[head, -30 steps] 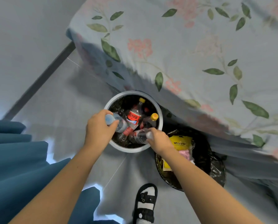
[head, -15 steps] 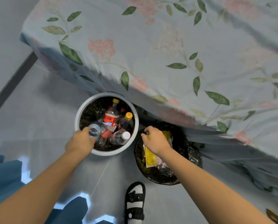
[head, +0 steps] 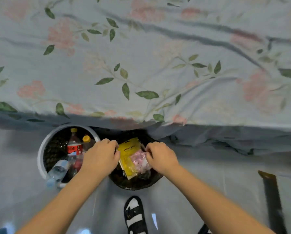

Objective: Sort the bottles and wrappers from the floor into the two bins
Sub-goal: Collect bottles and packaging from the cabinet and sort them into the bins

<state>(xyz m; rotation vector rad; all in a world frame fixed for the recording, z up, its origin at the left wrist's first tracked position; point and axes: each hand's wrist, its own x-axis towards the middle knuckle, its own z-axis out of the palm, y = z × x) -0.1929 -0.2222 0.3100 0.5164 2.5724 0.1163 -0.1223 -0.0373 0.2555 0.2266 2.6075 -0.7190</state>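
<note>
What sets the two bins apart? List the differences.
The white bin has a pale rim; the black bin shows only its dark bag liner. The white bin holds bottles, one clear bottle leaning over its rim; the black bin holds wrappers, a yellow packet and a pink one. Both hands reach over the black bin. Both bins are round and stand side by side at the bed's edge.

My left hand (head: 100, 157) has let go of the clear bottle (head: 57, 171), which now lies tilted against the near rim of the white bin (head: 40, 159), its blue cap poking over the edge. That hand has crossed to the left rim of the black bin (head: 134, 184), fingers curled there. My right hand (head: 160, 157) has shifted to the right rim, beside the yellow wrapper (head: 129, 156).
</note>
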